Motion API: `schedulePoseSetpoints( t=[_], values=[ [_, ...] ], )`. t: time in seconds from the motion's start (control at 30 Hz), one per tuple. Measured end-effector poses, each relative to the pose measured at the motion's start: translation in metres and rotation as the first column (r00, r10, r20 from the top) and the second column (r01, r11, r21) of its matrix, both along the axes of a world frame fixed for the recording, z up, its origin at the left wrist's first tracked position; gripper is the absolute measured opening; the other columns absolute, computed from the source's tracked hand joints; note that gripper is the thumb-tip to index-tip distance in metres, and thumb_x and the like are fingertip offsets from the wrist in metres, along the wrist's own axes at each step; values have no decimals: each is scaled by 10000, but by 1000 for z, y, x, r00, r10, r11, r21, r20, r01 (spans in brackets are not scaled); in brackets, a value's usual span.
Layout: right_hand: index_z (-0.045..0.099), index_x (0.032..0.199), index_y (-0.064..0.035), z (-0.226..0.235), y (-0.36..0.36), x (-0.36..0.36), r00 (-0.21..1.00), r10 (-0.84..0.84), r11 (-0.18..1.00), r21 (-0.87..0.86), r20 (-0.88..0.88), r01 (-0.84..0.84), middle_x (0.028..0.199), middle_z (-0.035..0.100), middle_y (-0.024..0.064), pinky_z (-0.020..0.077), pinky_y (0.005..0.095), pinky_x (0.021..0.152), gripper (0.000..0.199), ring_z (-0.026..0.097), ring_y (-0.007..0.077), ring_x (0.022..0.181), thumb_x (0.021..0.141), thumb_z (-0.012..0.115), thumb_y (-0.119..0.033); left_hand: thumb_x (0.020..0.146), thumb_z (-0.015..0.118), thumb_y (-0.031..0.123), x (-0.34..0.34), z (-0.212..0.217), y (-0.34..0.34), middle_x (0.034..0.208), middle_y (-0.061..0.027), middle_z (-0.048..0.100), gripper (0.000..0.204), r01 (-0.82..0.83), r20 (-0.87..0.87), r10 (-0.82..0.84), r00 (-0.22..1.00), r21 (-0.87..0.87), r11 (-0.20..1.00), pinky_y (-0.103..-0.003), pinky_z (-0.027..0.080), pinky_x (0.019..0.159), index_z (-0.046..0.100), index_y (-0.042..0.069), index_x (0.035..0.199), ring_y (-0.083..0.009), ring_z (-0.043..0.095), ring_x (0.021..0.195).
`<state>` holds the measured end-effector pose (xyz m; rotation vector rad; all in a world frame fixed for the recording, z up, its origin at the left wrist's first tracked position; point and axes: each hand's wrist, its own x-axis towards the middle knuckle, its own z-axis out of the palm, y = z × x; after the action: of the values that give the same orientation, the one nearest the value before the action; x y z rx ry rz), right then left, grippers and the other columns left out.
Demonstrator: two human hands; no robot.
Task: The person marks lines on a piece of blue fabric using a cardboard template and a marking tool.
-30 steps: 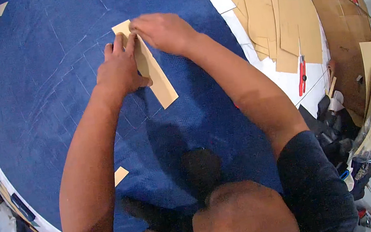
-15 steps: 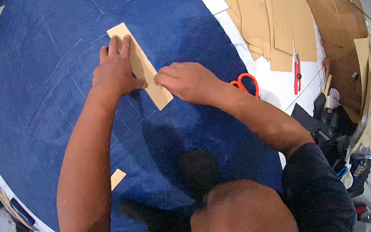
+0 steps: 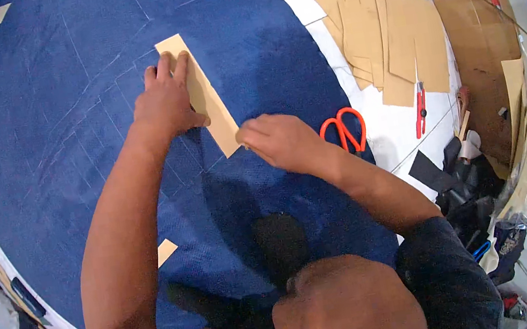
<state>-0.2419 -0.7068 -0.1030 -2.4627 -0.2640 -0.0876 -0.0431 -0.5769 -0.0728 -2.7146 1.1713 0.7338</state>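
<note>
A pale tan cardboard strip [image 3: 220,128] lies slantwise on dark blue fabric [image 3: 275,60] marked with thin pale lines. My left hand [image 3: 166,104] presses the strip flat, its fingers spread near the far end and the thumb lower down on it. At the strip's lower right edge is my right hand [image 3: 284,139], fingers pinched together. Whatever is between those fingertips is too small or hidden to name. Beside my right wrist, red-handled scissors [image 3: 345,130] lie at the fabric's right side, their blades hidden from view.
Stacked tan cardboard pieces [image 3: 363,34] lie on the white surface at right, with a red cutter knife [image 3: 420,110] on them. Further right are a brown cardboard piece [image 3: 483,63] and black scraps [image 3: 466,175]. Small tan pieces [image 3: 166,252] dot the fabric.
My right hand has slid down and right along the strip's edge, to near its lower end. More of the scissors' handles now shows. My left hand and the strip look nearly unchanged.
</note>
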Motion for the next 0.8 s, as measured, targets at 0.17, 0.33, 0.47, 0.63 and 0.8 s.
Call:
schedulePoseSetpoints(
  t=[0.17,0.33,0.47,0.63,0.8],
  values=[
    [607,1039,-82,-7,1,16,998,-49,997,-49,48,51,962,640,83,545,397,742,154,648,283,876,891,638,-109,547,948,399,1,-1,5,1564,-148,291,1256,-9,20,9,1000,-29,1000,-529,505,1035,246,148,1558,-423,349,1411],
    [629,1050,-77,4,-2,-13,991,-117,991,71,60,113,1021,664,104,552,393,774,166,656,299,922,889,642,-116,554,942,404,-1,8,-4,1540,-145,318,1236,9,0,-9,1000,-16,1000,-520,531,1007,263,124,1548,-414,378,1385],
    [664,1050,-85,15,-4,-14,863,-484,772,394,-144,498,1047,672,122,532,431,863,174,651,325,954,887,640,-140,557,936,412,-1,2,2,1551,-132,305,1240,12,37,-11,999,-33,999,-519,540,993,252,149,1557,-403,376,1390],
    [690,1062,-138,-24,29,-11,937,-292,956,30,191,292,1032,669,63,414,516,1034,239,610,268,1053,830,712,-189,544,938,407,0,3,3,1570,-134,285,1246,4,32,-3,999,-26,1000,-524,526,1005,256,160,1557,-402,360,1407],
    [695,1076,-157,-28,44,-17,930,-318,933,-114,185,342,1066,659,3,313,579,1104,289,555,226,1141,800,747,-224,555,936,400,-2,-1,7,1576,-158,312,1159,64,130,-58,990,-38,997,-527,396,1121,333,142,1511,-398,296,1458]
  ],
)
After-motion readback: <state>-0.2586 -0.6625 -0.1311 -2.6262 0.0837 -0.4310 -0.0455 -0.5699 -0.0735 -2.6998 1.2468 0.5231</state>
